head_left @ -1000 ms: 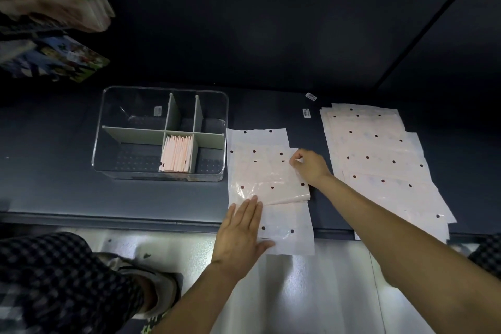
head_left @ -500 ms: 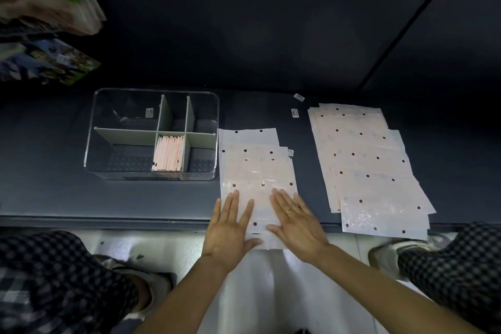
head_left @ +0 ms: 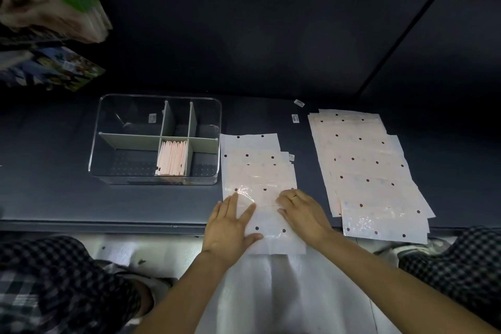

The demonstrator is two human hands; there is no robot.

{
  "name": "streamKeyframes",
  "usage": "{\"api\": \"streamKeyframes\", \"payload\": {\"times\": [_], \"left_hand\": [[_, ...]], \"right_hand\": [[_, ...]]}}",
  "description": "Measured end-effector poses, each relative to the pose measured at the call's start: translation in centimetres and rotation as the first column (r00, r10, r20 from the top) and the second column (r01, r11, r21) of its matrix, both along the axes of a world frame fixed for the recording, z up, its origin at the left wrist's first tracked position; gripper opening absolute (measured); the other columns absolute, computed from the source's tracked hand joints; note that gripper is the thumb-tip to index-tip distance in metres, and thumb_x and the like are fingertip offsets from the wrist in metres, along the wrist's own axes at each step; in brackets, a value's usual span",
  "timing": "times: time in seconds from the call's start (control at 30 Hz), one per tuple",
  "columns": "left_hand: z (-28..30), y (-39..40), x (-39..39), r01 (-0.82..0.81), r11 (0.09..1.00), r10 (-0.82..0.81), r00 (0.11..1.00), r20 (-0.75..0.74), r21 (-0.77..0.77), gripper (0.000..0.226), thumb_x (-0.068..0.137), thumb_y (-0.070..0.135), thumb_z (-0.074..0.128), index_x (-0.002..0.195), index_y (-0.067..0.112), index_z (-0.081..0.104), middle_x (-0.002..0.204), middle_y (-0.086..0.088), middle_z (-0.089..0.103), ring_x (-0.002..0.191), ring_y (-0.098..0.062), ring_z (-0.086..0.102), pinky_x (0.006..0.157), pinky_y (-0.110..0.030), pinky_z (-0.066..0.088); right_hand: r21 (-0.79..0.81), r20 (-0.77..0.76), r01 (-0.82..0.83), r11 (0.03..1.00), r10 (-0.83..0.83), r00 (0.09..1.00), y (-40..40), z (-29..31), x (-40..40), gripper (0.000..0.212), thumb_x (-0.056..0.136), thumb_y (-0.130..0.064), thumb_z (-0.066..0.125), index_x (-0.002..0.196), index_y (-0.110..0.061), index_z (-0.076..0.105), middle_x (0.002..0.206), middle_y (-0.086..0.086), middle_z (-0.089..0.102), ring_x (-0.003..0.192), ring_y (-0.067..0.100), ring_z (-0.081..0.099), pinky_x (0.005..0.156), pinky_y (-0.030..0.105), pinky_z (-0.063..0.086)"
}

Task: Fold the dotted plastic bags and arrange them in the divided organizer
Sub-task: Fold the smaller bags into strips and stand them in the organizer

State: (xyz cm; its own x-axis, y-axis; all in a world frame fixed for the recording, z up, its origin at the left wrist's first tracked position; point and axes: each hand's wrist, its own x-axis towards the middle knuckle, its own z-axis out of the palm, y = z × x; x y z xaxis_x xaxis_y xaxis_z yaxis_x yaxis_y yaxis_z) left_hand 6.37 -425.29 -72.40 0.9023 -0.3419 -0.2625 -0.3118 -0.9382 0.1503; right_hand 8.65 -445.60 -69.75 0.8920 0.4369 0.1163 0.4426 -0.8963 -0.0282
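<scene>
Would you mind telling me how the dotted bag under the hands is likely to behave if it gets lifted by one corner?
The dotted bag looks thin and glossy, so it would probably droop rather than hold its shape. Its near end overhangs the table edge, and both hands lie flat on it, suggesting it is light and slippery enough to slide.

Bare shelf [head_left: 303, 171] runs between the organizer [head_left: 156, 180] and the bag stack [head_left: 371, 171].
</scene>
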Motion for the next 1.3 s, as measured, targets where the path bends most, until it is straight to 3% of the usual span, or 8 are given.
{"api": "streamKeyframes", "payload": {"times": [0.2, 0.4, 0.57, 0.67, 0.77, 0.87, 0.97, 1.3], "left_hand": [[0.8, -0.5, 1.5, -0.073, 0.994, 0.074, 0.997, 0.017, -0.084, 0.056, 0.088, 0.068, 0.03, 0.135, 0.038, 0.04, 0.15, -0.006, 0.023, 0.137, -0.024, 0.022, 0.11, -0.034, 0.02], [0.8, 0.3, 2.0, -0.108, 0.97, 0.13, 0.988, 0.088, -0.219, 0.05, 0.093, 0.049, 0.047, 0.137, 0.026, 0.045, 0.146, 0.0, 0.037, 0.133, -0.019, 0.033, 0.105, -0.031, 0.024], [0.7, 0.8, 2.0, -0.099, 0.948, 0.136, 0.985, 0.104, -0.303, 0.029, 0.094, 0.033, 0.052, 0.121, 0.027, 0.06, 0.121, 0.01, 0.06, 0.116, -0.013, 0.049, 0.093, -0.024, 0.029], [0.9, 1.1, 2.4, -0.223, 0.867, 0.244, 0.97, -0.011, -0.445, 0.018, 0.093, 0.026, 0.057, 0.104, 0.022, 0.07, 0.105, 0.007, 0.067, 0.1, -0.015, 0.057, 0.084, -0.023, 0.035], [1.3, 1.1, 3.0, -0.411, 0.728, 0.375, 0.909, -0.182, -0.549, 0.01, 0.087, 0.021, 0.066, 0.093, 0.018, 0.073, 0.084, 0.001, 0.068, 0.079, -0.018, 0.059, 0.065, -0.024, 0.04], [1.2, 1.1, 3.7, -0.509, 0.655, 0.424, 0.859, -0.287, -0.558, 0.007, 0.085, 0.022, 0.068, 0.085, 0.016, 0.072, 0.072, -0.007, 0.063, 0.067, -0.018, 0.052, 0.057, -0.025, 0.033], [0.8, 0.9, 4.3, -0.57, 0.619, 0.465, 0.821, -0.333, -0.541, 0.017, 0.086, 0.028, 0.067, 0.078, 0.012, 0.067, 0.068, -0.008, 0.056, 0.067, -0.022, 0.048, 0.057, -0.027, 0.03], [1.3, -0.9, 4.5, -0.627, 0.547, 0.626, 0.746, -0.226, -0.555, 0.031, 0.084, 0.032, 0.068, 0.076, 0.017, 0.042, 0.071, -0.001, 0.049, 0.072, -0.024, 0.048, 0.058, -0.033, 0.039]], "right_hand": [[-0.293, -0.037, -0.115, 0.949, 0.109, 0.993, -0.3, -0.1, 1.3, 0.039, 0.03, -0.016, 0.088, 0.065, -0.013, 0.071, 0.071, -0.005, 0.069, 0.061, 0.009, 0.063, 0.043, 0.018, 0.048], [-0.16, -0.02, -0.126, 0.979, 0.124, 0.992, -0.5, 0.4, 1.6, 0.038, 0.03, -0.002, 0.081, 0.059, -0.016, 0.063, 0.051, -0.004, 0.055, 0.043, 0.013, 0.051, 0.04, 0.017, 0.037], [0.027, -0.129, -0.115, 0.993, 0.117, 0.985, -1.6, 0.1, 0.2, 0.018, 0.065, -0.011, 0.079, 0.073, -0.015, 0.063, 0.056, -0.004, 0.057, 0.048, 0.016, 0.053, 0.041, 0.019, 0.043], [0.111, -0.371, 0.032, 0.993, 0.012, 0.929, -2.6, 0.1, 0.1, 0.015, 0.096, -0.03, 0.048, 0.102, -0.019, 0.056, 0.088, -0.004, 0.063, 0.08, 0.016, 0.057, 0.066, 0.028, 0.047], [0.318, -0.606, 0.308, 0.897, -0.058, 0.793, -3.4, -0.1, 0.4, 0.02, 0.089, -0.033, 0.059, 0.108, -0.028, 0.054, 0.104, -0.011, 0.058, 0.096, 0.008, 0.052, 0.081, 0.022, 0.044], [0.438, -0.682, 0.562, 0.702, -0.147, 0.716, -3.6, -0.8, 0.9, 0.015, 0.084, -0.022, 0.068, 0.097, -0.024, 0.061, 0.097, -0.004, 0.061, 0.09, 0.005, 0.053, 0.073, 0.007, 0.04], [0.498, -0.714, 0.721, 0.481, -0.244, 0.656, -3.2, -1.5, 1.6, 0.016, 0.086, -0.021, 0.067, 0.077, -0.012, 0.057, 0.075, 0.001, 0.064, 0.068, 0.009, 0.053, 0.06, 0.013, 0.04], [0.356, -0.689, 0.8, 0.484, -0.442, 0.574, -1.9, -2.7, 3.8, 0.029, 0.091, -0.024, 0.059, 0.071, -0.004, 0.062, 0.07, 0.005, 0.06, 0.067, 0.017, 0.051, 0.06, 0.025, 0.037]]}}
